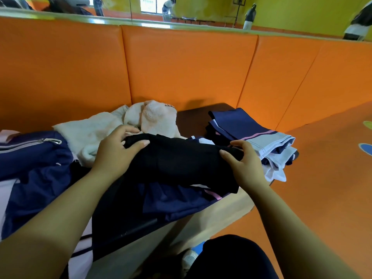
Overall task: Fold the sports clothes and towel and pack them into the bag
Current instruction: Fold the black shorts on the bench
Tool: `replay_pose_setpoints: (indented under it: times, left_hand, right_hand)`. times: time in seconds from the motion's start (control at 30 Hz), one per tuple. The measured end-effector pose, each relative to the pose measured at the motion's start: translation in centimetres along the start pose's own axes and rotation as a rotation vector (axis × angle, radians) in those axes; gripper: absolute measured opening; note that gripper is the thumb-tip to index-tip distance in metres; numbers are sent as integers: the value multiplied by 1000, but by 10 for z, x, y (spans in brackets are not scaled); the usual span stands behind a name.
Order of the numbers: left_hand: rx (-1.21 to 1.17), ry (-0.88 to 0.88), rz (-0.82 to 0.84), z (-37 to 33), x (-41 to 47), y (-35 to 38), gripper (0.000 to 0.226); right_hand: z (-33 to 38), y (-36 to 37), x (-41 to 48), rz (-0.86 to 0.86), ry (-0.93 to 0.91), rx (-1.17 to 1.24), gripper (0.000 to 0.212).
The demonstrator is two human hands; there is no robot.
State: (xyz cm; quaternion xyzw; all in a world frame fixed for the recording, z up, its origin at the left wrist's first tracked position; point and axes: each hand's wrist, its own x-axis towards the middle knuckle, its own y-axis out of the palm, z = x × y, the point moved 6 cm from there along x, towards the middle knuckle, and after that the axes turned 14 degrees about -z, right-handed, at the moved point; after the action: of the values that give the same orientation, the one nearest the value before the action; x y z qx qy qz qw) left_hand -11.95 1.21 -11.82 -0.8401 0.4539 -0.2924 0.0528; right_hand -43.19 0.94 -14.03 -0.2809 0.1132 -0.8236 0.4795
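Observation:
A black garment (177, 164) lies across the middle of the bench, on top of a navy garment with a pink stripe (177, 200). My left hand (114, 154) grips the black garment's left end, thumb on top. My right hand (243, 164) grips its right end. A navy and pink bag (34, 158) with a zipper sits at the left. A white towel (88, 133) lies crumpled behind my left hand, with a pinkish towel (157, 117) bunched beyond it. A folded navy and grey garment (253, 133) is stacked at the right end.
The bench (221, 208) stands against orange wall padding (181, 67), with orange floor mat (326, 178) to the right. A mirror along the top reflects several people. My dark-clad knee (231, 258) and a white shoe (189, 258) are below the bench edge.

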Motion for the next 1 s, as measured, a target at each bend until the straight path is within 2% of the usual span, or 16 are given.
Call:
replay_pose_setpoints:
  times: [0.27, 0.43, 0.6, 0.77, 0.9, 1.0]
  left_hand:
    - [158, -257, 121, 39, 4, 39, 46]
    - [141, -192, 119, 38, 0, 35, 36]
    - [5, -251, 191, 29, -15, 24, 21]
    - [-77, -300, 348, 20, -38, 17, 15]
    - [-116, -345, 299, 23, -46, 8, 12]
    - [-249, -455, 264, 30, -49, 3, 29]
  right_hand:
    - [-26, 31, 3, 28, 130, -184, 47]
    - [-24, 39, 3, 52, 119, -210, 41]
    - [-11, 44, 16, 72, 26, -219, 41]
    - [14, 52, 30, 102, -135, -223, 45]
    - [27, 53, 36, 91, -218, -205, 45]
    - [32, 47, 40, 65, -239, -171, 44]
